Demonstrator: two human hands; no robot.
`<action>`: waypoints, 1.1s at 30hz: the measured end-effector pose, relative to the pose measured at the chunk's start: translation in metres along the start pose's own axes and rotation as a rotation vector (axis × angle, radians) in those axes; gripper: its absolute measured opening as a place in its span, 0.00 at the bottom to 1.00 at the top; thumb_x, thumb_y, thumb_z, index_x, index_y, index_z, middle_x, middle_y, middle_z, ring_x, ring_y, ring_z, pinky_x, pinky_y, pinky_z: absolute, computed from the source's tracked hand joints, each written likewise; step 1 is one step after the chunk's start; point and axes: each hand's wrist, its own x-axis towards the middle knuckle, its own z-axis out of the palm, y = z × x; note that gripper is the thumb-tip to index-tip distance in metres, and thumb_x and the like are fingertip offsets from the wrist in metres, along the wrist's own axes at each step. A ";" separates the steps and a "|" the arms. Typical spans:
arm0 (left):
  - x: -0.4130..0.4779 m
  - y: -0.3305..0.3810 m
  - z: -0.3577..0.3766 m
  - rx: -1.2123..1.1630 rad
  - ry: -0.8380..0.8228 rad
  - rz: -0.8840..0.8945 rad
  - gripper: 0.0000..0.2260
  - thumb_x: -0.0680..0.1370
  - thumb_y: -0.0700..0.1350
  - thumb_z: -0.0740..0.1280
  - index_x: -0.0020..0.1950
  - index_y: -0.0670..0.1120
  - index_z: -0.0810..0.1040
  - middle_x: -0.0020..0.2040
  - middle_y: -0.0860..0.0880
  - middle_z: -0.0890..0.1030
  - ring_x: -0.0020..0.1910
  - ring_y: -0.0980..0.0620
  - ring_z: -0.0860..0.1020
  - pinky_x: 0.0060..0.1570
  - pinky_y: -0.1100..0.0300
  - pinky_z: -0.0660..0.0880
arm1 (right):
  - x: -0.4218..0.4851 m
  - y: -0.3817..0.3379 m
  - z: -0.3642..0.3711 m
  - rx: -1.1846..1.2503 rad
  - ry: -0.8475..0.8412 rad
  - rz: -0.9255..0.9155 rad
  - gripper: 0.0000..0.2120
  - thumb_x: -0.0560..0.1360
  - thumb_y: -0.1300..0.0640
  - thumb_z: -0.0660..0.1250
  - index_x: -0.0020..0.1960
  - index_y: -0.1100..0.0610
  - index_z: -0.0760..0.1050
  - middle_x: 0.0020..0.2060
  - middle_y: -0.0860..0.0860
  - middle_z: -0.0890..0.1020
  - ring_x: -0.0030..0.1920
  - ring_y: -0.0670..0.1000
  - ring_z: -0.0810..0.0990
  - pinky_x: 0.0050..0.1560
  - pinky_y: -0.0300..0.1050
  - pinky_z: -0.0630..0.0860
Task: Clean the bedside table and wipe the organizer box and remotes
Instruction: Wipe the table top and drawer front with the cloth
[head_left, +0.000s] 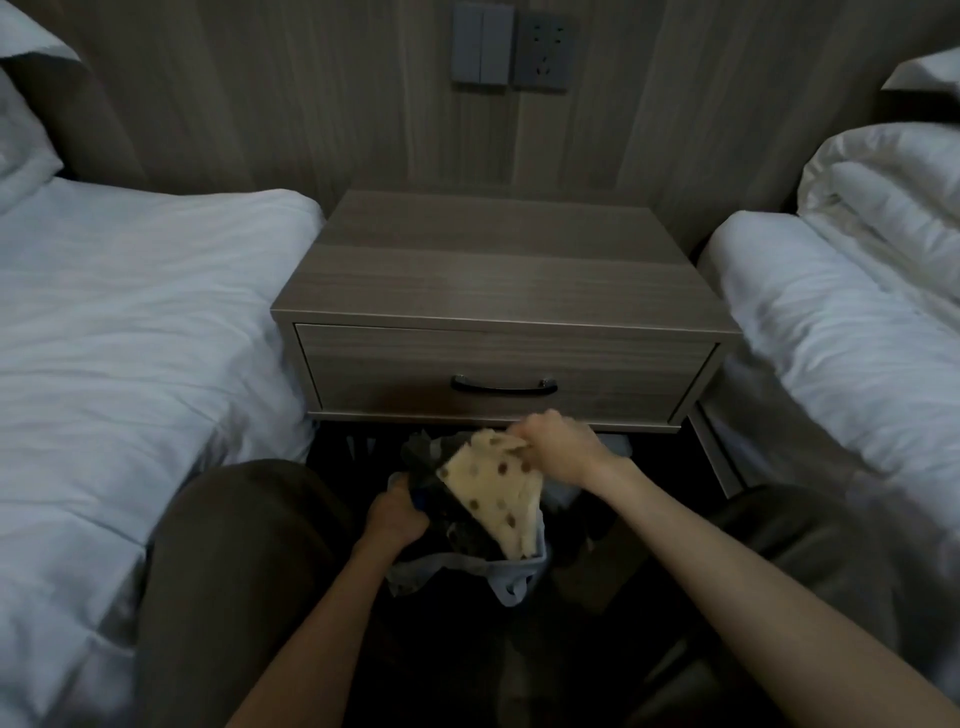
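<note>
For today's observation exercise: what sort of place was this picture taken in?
Probably a twin hotel room: a white-linen left bed and right bed flank one bedside table, with wall switches and a socket above.

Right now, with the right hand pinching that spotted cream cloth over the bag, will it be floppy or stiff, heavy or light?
Probably floppy: the spotted cloth drapes down from where the right hand pinches its top edge. Likely light, since a fingertip pinch holds it up. It may snag on the bag.
</note>
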 end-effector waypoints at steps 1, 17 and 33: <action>0.000 0.000 0.000 0.003 -0.011 0.000 0.26 0.79 0.40 0.62 0.75 0.45 0.58 0.63 0.39 0.73 0.58 0.40 0.75 0.49 0.55 0.73 | 0.000 0.000 -0.001 0.010 -0.004 -0.003 0.12 0.79 0.58 0.59 0.59 0.51 0.77 0.53 0.57 0.82 0.54 0.60 0.80 0.48 0.51 0.74; -0.042 0.041 -0.033 0.039 -0.118 0.221 0.43 0.76 0.59 0.66 0.79 0.53 0.39 0.79 0.48 0.50 0.77 0.41 0.51 0.73 0.51 0.58 | -0.023 -0.012 -0.121 0.321 0.398 -0.170 0.05 0.71 0.57 0.70 0.45 0.49 0.77 0.38 0.46 0.82 0.39 0.47 0.79 0.43 0.52 0.74; -0.178 0.170 -0.162 -0.529 0.218 0.926 0.05 0.75 0.40 0.71 0.50 0.45 0.81 0.49 0.48 0.84 0.48 0.54 0.82 0.48 0.63 0.79 | -0.040 -0.032 -0.207 0.394 0.589 -0.044 0.14 0.73 0.46 0.71 0.50 0.55 0.79 0.42 0.48 0.82 0.43 0.46 0.80 0.44 0.45 0.76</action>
